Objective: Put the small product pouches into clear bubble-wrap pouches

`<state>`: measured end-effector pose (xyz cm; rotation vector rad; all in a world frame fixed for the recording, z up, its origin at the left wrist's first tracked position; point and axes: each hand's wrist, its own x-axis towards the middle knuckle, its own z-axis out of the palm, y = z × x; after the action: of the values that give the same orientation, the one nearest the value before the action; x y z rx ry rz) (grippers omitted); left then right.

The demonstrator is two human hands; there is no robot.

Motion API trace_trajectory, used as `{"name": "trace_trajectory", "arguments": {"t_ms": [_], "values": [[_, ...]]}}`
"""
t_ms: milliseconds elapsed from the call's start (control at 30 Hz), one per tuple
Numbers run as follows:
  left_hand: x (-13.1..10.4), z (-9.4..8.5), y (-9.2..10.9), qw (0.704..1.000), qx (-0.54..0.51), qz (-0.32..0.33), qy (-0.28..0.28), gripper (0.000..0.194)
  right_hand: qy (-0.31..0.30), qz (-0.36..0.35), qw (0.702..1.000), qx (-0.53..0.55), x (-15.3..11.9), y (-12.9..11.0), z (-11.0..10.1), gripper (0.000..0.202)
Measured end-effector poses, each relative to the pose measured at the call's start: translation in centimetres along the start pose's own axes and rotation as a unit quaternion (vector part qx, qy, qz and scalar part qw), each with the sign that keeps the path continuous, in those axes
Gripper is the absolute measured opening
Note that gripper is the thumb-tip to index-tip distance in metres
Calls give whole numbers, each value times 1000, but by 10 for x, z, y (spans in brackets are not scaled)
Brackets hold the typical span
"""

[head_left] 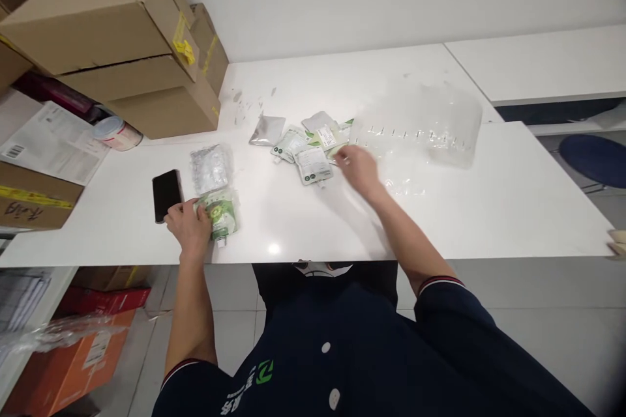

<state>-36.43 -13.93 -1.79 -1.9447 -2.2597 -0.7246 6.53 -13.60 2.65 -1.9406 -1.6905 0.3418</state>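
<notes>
My left hand (190, 227) grips the edge of a green spout pouch (222, 214) with a fruit picture, lying on the table with its capped spout toward me. That pouch overlaps the lower end of a clear bubble-wrap piece (210, 168). To the right, my right hand (359, 171) is slightly blurred, its fingers pinched at the right edge of a loose pile of pouches; what they hold, if anything, is hidden. In that pile are a white-backed spout pouch (313, 165), another spout pouch (290, 143) and a plain silver packet (267, 129).
A black phone (167, 195) lies left of my left hand. Clear plastic packaging (415, 127) spreads over the table's right half. Stacked cardboard boxes (92, 26) and a can (117, 133) stand at the left. A blue stool (594, 159) is beyond the table's right end.
</notes>
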Motion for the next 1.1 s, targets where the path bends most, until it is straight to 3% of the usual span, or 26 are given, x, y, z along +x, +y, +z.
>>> {"name": "trace_trajectory", "arguments": {"t_ms": [67,100,167,267,333,400,467,567,633,700,800,967,1100], "values": [[-1,-8,5,999,-21,13,31,31,96,45,988,-112,19,40,-30,31],[-1,-11,9,998,-33,24,49,31,103,58,980,-159,27,58,-41,38],[0,-14,19,993,-53,59,84,29,61,83,965,-241,39,87,-53,47],[-2,-10,43,983,-81,125,106,27,-49,116,946,-298,47,111,-54,43],[-6,-6,62,978,-101,149,104,27,-54,129,948,-287,48,118,-55,40],[-12,-2,81,973,-120,170,97,26,9,136,954,-267,47,121,-64,41],[-18,2,96,967,-139,193,96,25,137,116,955,-236,45,121,-84,44],[-26,9,116,955,-183,219,87,25,320,-5,936,-147,36,108,-114,47],[-30,16,128,951,-211,218,60,25,365,-107,922,-73,25,89,-121,47],[-32,25,144,949,-219,225,8,26,346,-178,921,-27,11,67,-109,43],[-33,42,176,935,-172,297,-84,26,248,-225,942,5,-10,45,-64,33],[-29,80,235,884,-51,443,-141,26,116,-139,982,55,-33,63,14,25],[-29,100,247,862,-44,486,-141,24,49,-71,993,78,-41,84,29,29]]}}
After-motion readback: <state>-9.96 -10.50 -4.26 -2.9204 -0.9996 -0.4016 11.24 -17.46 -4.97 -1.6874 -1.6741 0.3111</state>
